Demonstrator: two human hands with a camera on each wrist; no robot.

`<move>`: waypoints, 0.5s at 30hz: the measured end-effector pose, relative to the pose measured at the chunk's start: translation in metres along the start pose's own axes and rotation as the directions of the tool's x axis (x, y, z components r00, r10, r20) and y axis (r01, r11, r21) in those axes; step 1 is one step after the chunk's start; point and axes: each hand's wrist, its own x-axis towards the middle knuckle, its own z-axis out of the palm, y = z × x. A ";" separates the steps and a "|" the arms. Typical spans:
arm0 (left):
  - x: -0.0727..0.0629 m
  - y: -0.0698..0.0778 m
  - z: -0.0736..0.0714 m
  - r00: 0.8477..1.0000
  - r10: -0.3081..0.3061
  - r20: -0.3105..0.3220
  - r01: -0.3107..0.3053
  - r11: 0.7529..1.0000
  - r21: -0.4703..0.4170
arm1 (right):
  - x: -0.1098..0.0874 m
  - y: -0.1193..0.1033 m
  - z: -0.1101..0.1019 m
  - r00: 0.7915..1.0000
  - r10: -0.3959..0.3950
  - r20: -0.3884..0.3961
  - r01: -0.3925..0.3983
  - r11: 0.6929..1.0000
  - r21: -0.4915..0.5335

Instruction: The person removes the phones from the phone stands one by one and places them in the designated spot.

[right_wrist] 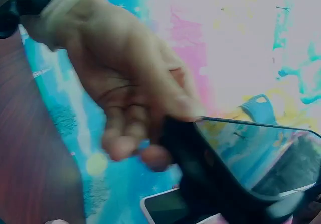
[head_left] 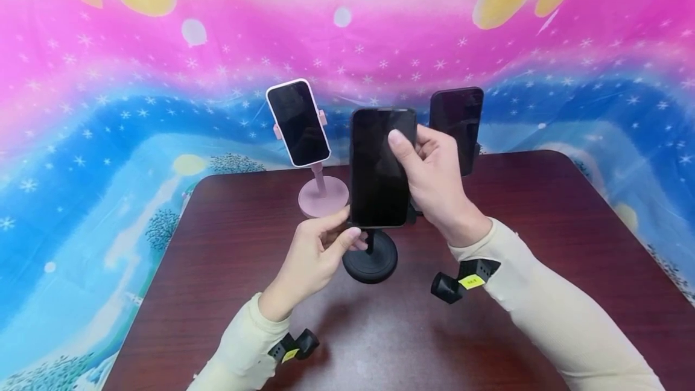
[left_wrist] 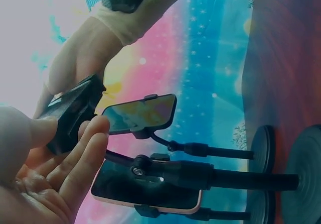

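Your right hand grips the black phone by its right edge. Your left hand pinches the holder at the phone's lower-left.

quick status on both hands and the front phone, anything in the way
Right hand gripping front phone. Left hand pinching black clamp at phone's lower edge. Phone above black stand. White-framed phone and dark phone behind, nothing seen blocking.

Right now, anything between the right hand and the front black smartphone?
Nothing visible: the right hand grips the front black smartphone directly, thumb on its face. The white-framed smartphone on the pink stand and the dark smartphone at right sit behind, not between.
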 end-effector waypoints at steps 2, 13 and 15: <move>-0.003 0.000 0.000 1.000 -0.007 -0.005 0.007 1.000 -0.002 | 0.006 -0.005 -0.001 0.999 -0.010 -0.032 0.012 0.999 0.053; -0.004 0.003 0.002 0.999 -0.014 -0.030 0.013 0.999 -0.030 | 0.014 -0.019 -0.014 0.995 -0.037 -0.087 0.043 0.996 0.073; -0.004 0.003 0.002 0.999 -0.016 -0.032 0.015 0.999 -0.035 | 0.013 -0.020 -0.016 0.995 -0.043 -0.090 0.050 0.996 0.070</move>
